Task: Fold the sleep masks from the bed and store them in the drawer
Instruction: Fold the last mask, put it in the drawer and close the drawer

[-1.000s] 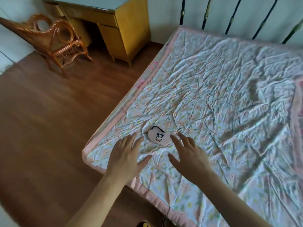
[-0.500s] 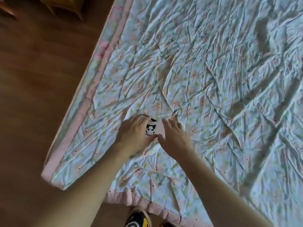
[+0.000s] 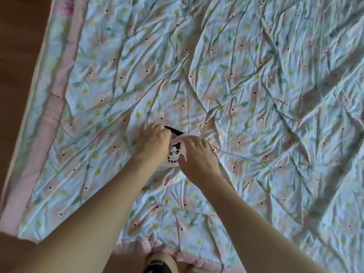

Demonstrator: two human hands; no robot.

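Bed [image 3: 256,95] fills the view, its wrinkled flowered sheet [image 3: 236,56] edged in pink, wood floor [image 3: 17,56] along the left. My left hand [image 3: 152,140] and right hand [image 3: 199,154] are both down on the sleep mask [image 3: 175,152] near the bed's near-left corner. Left fingers curl over its left side by the black strap [image 3: 175,131]; right fingers pinch the pink right edge. Mask looks soft, light, floppy, so I'd guess it folds easily; best held by the edges. Panda print shows, letters partly hidden, "NDA" readable.
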